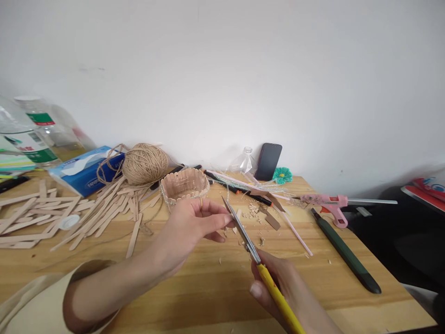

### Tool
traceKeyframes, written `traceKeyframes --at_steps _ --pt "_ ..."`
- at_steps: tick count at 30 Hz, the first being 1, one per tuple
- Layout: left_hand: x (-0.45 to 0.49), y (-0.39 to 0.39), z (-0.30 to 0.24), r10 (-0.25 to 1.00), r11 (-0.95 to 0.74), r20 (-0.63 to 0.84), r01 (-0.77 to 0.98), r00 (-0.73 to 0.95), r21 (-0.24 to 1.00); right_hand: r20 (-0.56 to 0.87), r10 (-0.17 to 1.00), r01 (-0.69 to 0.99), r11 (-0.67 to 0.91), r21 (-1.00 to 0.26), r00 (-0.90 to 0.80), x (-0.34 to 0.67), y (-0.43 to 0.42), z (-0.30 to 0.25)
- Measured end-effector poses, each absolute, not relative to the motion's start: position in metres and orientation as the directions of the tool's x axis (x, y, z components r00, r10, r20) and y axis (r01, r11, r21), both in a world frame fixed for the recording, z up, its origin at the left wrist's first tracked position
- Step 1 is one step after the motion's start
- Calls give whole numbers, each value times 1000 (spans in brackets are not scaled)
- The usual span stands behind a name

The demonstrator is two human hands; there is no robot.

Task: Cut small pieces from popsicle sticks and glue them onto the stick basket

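Note:
My right hand (283, 278) grips a pair of scissors (245, 234) with yellow handles, the blades pointing up and to the left. Close to the blade tips, my left hand (194, 222) is closed in a pinch; what sits between its fingertips is too small to make out. Just behind the left hand stands a small basket (184, 183) made of wooden stick pieces, its front partly hidden by that hand. Small wood scraps (252, 214) lie on the wooden table (194, 297) beyond the scissors.
Craft sticks (111, 208) and a twine ball (146, 163) lie left, beside a blue tissue pack (90, 174) and plastic bottles (43, 134). A pink glue gun (327, 202), green-handled tool (347, 253), phone (269, 161) and teal flower (282, 175) are right. A white wall rises behind.

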State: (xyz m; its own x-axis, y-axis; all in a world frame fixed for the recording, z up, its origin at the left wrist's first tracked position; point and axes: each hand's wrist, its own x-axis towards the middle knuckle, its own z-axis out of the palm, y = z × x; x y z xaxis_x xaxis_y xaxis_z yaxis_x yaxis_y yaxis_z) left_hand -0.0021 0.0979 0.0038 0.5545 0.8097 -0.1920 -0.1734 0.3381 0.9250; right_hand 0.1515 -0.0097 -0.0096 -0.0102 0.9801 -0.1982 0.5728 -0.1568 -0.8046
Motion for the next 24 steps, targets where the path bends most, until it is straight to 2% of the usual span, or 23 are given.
traceKeyframes --at_steps 12,17,24 --pt "-2 98 6 845 273 -200 -77 497 959 -304 943 651 -317 -690 137 151 -11 -13" --pt "-3 98 5 818 290 -201 -84 539 953 -200 980 592 -173 -787 19 154 -14 -11" --pt "-3 98 5 789 315 -203 -98 580 944 -159 972 456 -64 -888 -173 160 -8 -18"
